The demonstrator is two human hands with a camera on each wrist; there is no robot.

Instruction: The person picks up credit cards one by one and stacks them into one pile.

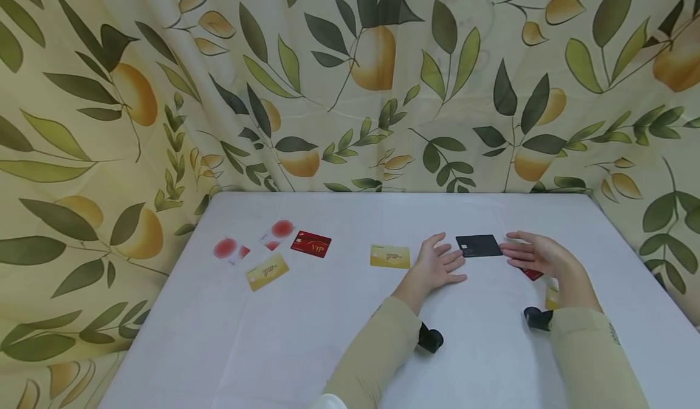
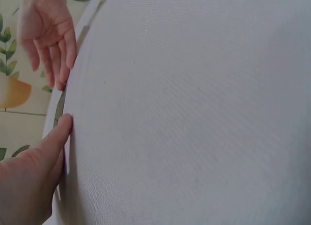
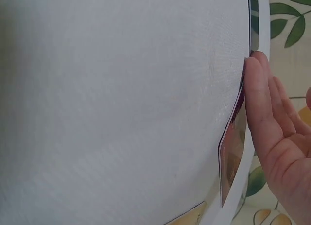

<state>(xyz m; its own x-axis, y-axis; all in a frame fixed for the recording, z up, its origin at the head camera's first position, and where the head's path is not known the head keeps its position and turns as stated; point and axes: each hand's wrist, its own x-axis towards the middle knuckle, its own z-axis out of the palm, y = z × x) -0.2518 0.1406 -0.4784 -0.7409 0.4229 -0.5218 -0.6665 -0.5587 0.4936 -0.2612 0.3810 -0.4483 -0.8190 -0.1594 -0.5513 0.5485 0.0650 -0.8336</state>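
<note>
A black card [image 1: 479, 245] lies flat on the white table between my two hands. My left hand [image 1: 437, 265] is at its left end, palm turned inward and fingers extended apart. At the card's right end, the fingertips of my right hand [image 1: 538, 254] sit right at the edge with the fingers straight. Partly covered by that hand is a red card [image 1: 532, 274], also visible in the right wrist view below the fingers. A gold card [image 1: 552, 298] shows beside my right wrist. Left of my left hand lies another gold card [image 1: 390, 256].
Farther left on the white table [image 1: 306, 342] are a red VIP card [image 1: 311, 244], a gold card [image 1: 267, 272] and two pale cards with red circles [image 1: 225, 248]. A leaf-and-fruit patterned curtain [image 1: 350, 123] hangs behind the table and along its left.
</note>
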